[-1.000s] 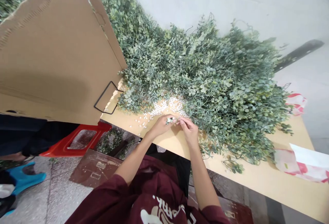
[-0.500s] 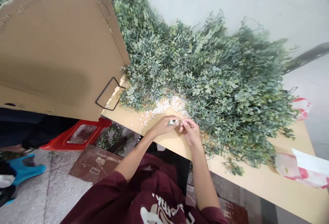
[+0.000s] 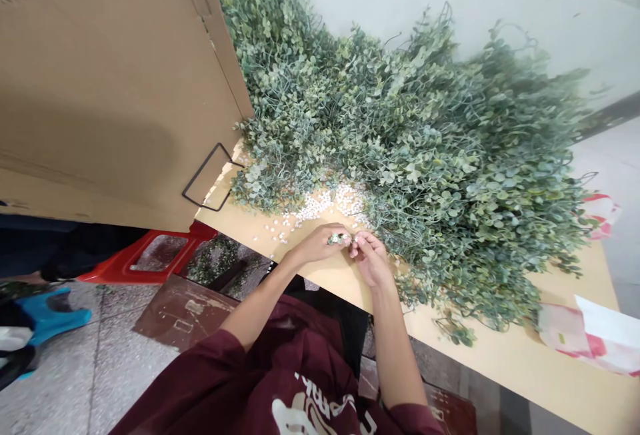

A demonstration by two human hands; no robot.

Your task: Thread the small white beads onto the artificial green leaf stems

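My left hand (image 3: 319, 244) and my right hand (image 3: 371, 260) meet at the front edge of a light wooden table (image 3: 505, 355). Both are closed in a pinch around a small pale-green sprig piece (image 3: 339, 239) held between their fingertips. Just beyond them lies a scatter of small white beads (image 3: 320, 205) on the table top. A big heap of artificial green foliage (image 3: 415, 162) fills the table behind and to the right of my hands.
A large cardboard sheet (image 3: 110, 88) with a black wire handle (image 3: 207, 178) leans at the left. A red stool (image 3: 150, 262) and a blue stool (image 3: 45, 318) stand on the floor. Red-and-white bags (image 3: 590, 335) lie at the table's right end.
My hands have stayed together at the table edge, fingers shifting slightly on the small piece. The view has tilted a little upward and to the right.
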